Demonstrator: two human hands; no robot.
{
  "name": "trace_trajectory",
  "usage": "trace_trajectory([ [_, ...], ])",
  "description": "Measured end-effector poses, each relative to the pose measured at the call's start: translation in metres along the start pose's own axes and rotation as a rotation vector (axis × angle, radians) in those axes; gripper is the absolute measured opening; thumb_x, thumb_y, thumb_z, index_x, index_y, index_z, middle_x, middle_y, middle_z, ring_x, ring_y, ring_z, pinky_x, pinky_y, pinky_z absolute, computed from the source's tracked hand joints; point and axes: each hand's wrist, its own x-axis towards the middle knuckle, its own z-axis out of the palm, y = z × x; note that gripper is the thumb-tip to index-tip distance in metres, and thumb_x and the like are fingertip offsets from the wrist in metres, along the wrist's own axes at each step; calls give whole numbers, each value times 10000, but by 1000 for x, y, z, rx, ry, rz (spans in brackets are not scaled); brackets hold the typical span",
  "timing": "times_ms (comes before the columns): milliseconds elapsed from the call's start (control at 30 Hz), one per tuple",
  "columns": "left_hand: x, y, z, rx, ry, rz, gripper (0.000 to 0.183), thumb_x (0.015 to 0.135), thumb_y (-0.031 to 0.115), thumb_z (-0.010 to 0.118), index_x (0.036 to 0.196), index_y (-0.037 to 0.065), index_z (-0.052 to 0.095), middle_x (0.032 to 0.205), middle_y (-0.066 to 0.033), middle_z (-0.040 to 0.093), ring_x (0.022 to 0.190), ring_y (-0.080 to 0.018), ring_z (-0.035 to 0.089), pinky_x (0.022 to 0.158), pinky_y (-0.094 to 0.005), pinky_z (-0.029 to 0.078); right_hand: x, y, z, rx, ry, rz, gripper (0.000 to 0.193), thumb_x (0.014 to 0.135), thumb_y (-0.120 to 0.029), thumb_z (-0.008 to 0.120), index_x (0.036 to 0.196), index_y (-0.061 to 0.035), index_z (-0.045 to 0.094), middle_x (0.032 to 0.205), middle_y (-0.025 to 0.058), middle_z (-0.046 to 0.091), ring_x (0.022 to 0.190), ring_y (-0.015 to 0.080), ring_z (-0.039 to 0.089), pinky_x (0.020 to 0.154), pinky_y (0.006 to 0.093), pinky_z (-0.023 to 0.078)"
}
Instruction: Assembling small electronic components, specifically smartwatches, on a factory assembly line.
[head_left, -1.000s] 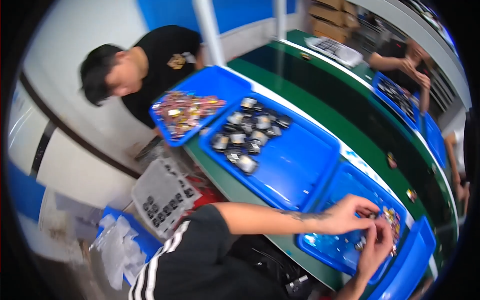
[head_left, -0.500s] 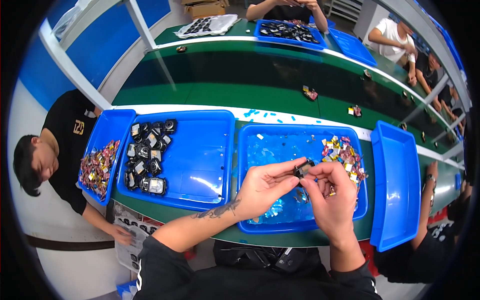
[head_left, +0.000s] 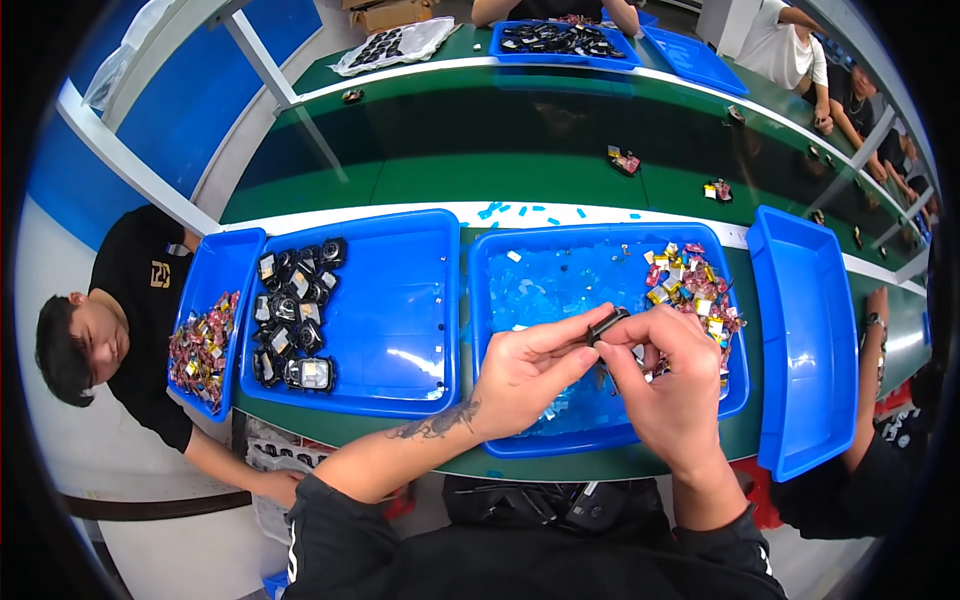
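Observation:
Pinched between my two hands, above a blue tray (head_left: 482,330), is a small black plastic casing (head_left: 607,324). It is turned so that a narrow dark side shows. My left hand (head_left: 528,375) holds it from the left between thumb and fingers. The fingers of my right hand (head_left: 668,378) are bent against its lower right end, partly hiding it. Behind my right hand lies a heap of small circuit parts (head_left: 697,290) in pink, yellow and silver. Bits of blue film (head_left: 540,285) litter the tray's floor.
Left of my tray, a blue tray (head_left: 385,300) holds black camera-like units (head_left: 297,310). A narrower tray (head_left: 205,345) beyond holds more circuit parts. An upright-tilted blue tray (head_left: 812,350) stands at right. A green conveyor (head_left: 450,150) carries scattered parts. Co-workers sit around; one person's arm (head_left: 235,475) reaches in at left.
The black casing has been turned in my fingers, from a broader face to a narrow edge. My view has shifted slightly. The left co-worker's hand has moved closer to my left sleeve.

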Motion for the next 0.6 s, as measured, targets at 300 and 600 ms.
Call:
trace_trajectory([
  [300, 3, -3, 1, -239, 23, 13, 450, 957, -13, 537, 1396, -32, 438, 1276, -154, 595, 1134, -171, 595, 975, -304, 493, -9, 5, 0, 281, 75, 172, 250, 666, 0, 804, 826, -41, 617, 711, 39, 587, 692, 185, 580, 609, 302, 443],
  [600, 3, 10, -3, 355, 37, 345, 384, 910, -56, 550, 1291, -13, 563, 1282, -177, 581, 1080, -235, 635, 891, -306, 518, -27, 10, 0, 601, 24, 269, 201, 823, 50, 707, 1003, 46, 618, 889, 117, 672, 810, 153, 679, 734, 254, 555],
])
